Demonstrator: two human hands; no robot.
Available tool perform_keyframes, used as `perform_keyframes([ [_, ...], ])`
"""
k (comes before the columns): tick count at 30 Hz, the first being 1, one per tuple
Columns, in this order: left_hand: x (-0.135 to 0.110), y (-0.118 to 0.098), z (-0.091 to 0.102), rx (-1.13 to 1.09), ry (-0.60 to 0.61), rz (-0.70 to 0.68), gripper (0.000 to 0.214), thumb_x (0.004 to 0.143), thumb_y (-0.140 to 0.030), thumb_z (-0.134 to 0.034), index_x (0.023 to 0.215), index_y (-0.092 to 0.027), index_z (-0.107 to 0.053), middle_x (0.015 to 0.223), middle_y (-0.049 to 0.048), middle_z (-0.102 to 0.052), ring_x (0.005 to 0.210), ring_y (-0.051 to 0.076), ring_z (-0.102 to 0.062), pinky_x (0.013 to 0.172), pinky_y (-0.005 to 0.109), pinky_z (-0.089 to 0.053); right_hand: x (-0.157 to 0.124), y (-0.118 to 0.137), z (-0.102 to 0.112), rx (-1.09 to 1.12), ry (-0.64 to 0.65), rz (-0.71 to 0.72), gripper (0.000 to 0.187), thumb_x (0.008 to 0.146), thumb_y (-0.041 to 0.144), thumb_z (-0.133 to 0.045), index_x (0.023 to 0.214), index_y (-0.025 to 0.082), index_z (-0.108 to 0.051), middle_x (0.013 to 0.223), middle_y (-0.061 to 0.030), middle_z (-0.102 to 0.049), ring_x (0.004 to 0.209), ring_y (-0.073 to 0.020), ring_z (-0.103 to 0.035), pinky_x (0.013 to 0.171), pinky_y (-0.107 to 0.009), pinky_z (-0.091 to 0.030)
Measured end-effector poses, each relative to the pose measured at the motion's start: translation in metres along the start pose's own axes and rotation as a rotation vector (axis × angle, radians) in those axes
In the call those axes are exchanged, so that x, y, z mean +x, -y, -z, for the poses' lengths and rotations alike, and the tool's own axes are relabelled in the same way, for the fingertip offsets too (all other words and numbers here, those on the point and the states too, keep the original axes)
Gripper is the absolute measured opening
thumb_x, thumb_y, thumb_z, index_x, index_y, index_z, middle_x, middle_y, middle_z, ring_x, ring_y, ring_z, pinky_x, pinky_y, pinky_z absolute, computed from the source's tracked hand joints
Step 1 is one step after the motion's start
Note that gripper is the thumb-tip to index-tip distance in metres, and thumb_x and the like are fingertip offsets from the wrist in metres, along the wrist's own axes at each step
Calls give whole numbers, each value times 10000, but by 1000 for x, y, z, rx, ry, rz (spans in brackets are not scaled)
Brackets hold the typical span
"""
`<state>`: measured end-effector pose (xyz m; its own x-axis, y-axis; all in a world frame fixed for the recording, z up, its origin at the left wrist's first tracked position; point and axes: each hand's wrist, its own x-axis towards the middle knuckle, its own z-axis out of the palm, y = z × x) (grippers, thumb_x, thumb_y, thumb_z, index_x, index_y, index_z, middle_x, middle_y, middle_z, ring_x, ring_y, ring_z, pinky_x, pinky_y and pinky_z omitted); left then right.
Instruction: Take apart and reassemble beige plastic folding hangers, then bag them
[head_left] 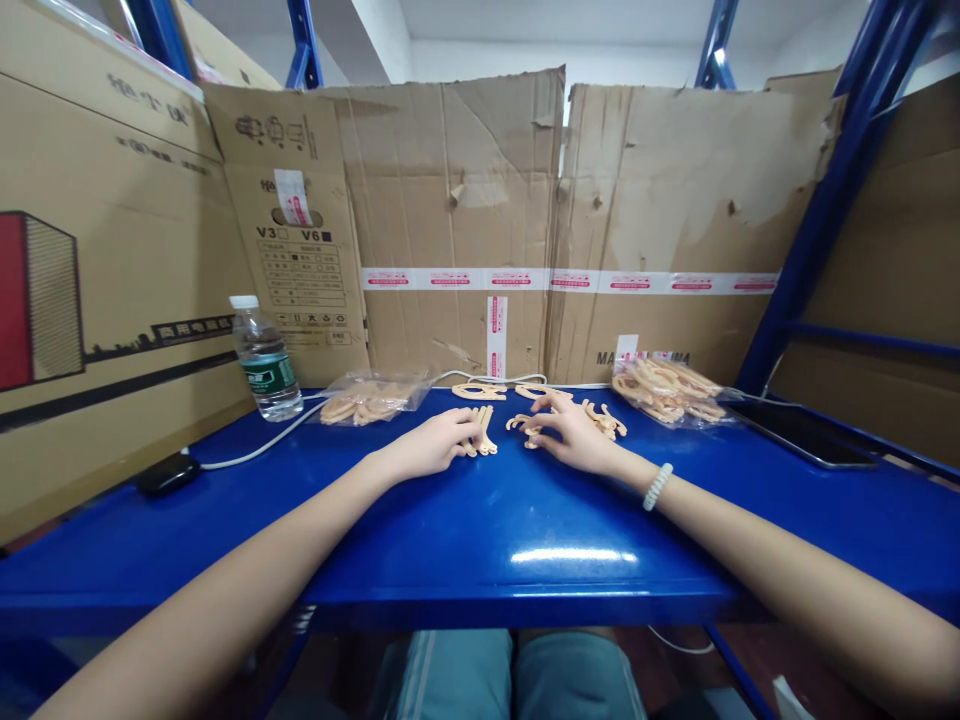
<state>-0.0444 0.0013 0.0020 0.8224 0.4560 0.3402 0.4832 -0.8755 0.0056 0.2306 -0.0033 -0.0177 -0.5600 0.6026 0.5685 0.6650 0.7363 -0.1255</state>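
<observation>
Several narrow, light wooden strips (487, 432) lie side by side on the blue table (450, 540), pointing away from me. My left hand (431, 442) rests against their left side, its fingers curled closed over the nearest ones and partly hiding them. To the right, my right hand (576, 436), with a beaded bracelet on the wrist, hovers low over a pile of small curved wooden pieces (606, 420). Its fingers are bent but apart, with the tips at the pile's left part. Whether they touch a piece is unclear. Behind the hands lie two flat wooden cutouts, a left one (478, 391) and a right one (541, 392).
A clear bag of wooden parts (367, 400) lies left, near a water bottle (268, 365) and a black charger (168, 474) with a white cable. At right are another bagged stack (667, 390) and a dark phone or tablet (806, 432). Cardboard (457, 220) walls the back.
</observation>
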Motion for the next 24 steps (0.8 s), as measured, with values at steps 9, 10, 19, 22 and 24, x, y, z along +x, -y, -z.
perform_keyframes([
  [9,2,-9,-4,-27,-108,70,194,942,-168,-450,1004,-172,-634,1035,81,-615,998,214,-585,916,372,-489,-8,-22,35,82,64,-107,268,934,286,-525,1147,214,-670,1095,-95,-606,1004,-229,-608,910,-425,-488],
  [10,2,-9,-5,-28,-119,75,195,951,-211,-464,1034,-171,-637,1056,87,-623,1014,220,-587,929,383,-487,-11,-27,43,79,82,-130,283,928,315,-530,1147,206,-672,1069,-95,-615,949,-223,-621,869,-408,-504],
  [19,1,-9,-19,-27,-111,40,308,975,-297,-492,1241,-195,-609,1323,129,-592,1265,259,-507,1066,459,-404,-33,-61,80,-15,327,-250,520,686,325,-758,1188,212,-676,1151,-123,-635,1069,-319,-605,947,-471,-469],
  [22,1,-8,-20,-32,-95,13,293,984,-285,-476,1230,-212,-617,1318,111,-605,1260,238,-515,1075,445,-399,-37,-70,77,-39,377,-282,527,660,250,-755,1181,218,-680,1223,-131,-620,1102,-335,-604,963,-475,-472],
  [24,1,-7,-21,-34,-85,0,282,981,-271,-481,1218,-216,-625,1314,106,-609,1248,230,-528,1074,434,-403,-38,-75,74,-44,394,-283,514,663,234,-744,1173,233,-679,1278,-118,-601,1149,-328,-587,992,-462,-461],
])
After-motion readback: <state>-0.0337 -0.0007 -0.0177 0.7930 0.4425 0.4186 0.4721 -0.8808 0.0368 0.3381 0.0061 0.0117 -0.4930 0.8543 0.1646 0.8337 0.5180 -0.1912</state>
